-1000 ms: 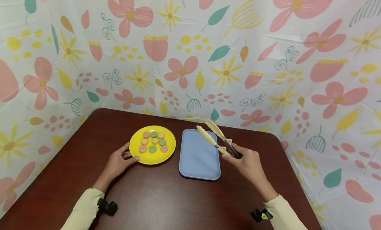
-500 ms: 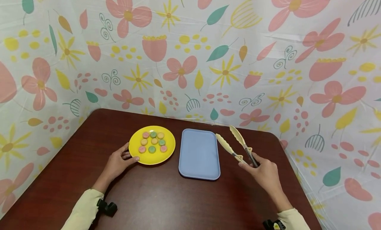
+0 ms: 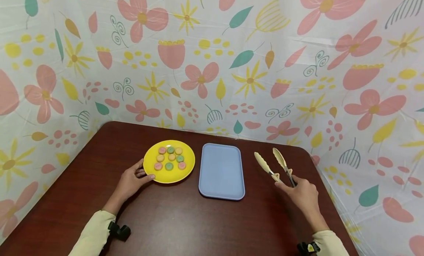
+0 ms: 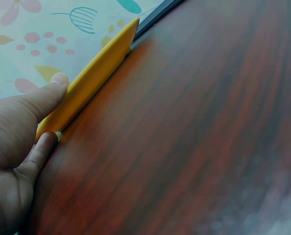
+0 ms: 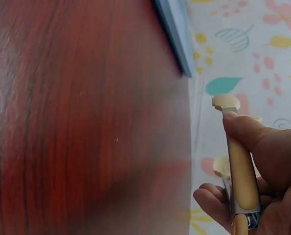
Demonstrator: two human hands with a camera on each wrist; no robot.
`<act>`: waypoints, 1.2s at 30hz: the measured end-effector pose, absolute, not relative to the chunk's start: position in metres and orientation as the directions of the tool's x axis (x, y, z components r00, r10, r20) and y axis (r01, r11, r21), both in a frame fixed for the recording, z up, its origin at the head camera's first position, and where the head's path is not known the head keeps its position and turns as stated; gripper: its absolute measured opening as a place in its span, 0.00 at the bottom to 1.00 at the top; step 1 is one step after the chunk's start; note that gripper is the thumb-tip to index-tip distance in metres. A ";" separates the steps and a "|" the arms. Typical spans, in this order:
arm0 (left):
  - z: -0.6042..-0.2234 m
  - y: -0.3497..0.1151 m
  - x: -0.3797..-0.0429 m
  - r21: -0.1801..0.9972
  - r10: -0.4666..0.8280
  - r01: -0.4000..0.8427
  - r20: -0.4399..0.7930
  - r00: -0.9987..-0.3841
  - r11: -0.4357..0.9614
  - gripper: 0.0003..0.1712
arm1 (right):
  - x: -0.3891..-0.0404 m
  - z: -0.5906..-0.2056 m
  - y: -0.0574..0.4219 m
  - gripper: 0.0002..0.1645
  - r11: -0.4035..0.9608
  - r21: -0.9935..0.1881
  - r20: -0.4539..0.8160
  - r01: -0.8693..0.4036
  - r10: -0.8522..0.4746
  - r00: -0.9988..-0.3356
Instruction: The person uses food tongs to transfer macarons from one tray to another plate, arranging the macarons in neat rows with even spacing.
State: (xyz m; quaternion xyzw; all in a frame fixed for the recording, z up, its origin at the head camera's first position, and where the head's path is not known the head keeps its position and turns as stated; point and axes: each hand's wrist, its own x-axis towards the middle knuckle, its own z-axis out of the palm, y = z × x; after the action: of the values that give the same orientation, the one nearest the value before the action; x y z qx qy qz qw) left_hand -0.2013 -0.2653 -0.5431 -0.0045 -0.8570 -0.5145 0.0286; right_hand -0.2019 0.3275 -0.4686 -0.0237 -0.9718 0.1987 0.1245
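My left hand (image 3: 130,180) pinches the left rim of a round yellow plate (image 3: 151,171), thumb on the edge and fingers around the side. On the plate lie several small round macarons (image 3: 169,166) in pink, green and pale yellow, arranged in rows. In the left wrist view the plate (image 4: 94,73) shows edge-on between thumb and fingers. To the right, my right hand (image 3: 303,195) grips a pair of tongs (image 3: 265,164) with cream tips, their arms spread apart and nothing between them. The right wrist view shows the thumb along one arm of the tongs (image 5: 243,176).
A blue rectangular tray (image 3: 222,171) lies on the dark brown table (image 3: 185,223) between the plate and the tongs. Behind and along the sides hangs a white curtain (image 3: 212,64) with a floral print.
My right hand has carried the tongs from above the tray's right edge to the right and slightly nearer. My left hand, the plate and the macarons have stayed in place.
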 end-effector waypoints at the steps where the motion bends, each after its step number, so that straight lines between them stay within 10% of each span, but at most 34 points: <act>1: -0.543 -0.265 -0.201 0.883 -0.021 0.037 0.053 -0.998 0.468 0.58 | -0.202 -0.470 0.329 0.40 0.921 -0.390 0.222 0.007 0.102 -0.970; 27: -0.545 -0.272 -0.208 0.894 -0.005 0.064 0.074 -0.997 0.444 0.54 | -0.214 -0.490 0.314 0.39 0.942 -0.320 0.074 0.099 0.128 -0.989; 36: -0.530 -0.274 -0.211 0.867 -0.067 -0.095 -0.071 -0.995 0.489 0.55 | -0.214 -0.488 0.305 0.36 0.957 -0.285 0.056 0.049 0.067 -0.996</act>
State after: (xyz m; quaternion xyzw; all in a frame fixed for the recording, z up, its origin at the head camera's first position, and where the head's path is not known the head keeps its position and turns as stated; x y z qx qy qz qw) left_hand -0.2105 -0.2742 -0.5298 0.0472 -0.8627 -0.5033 -0.0139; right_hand -0.2138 0.3049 -0.4876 -0.0293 -0.9887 0.1431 0.0325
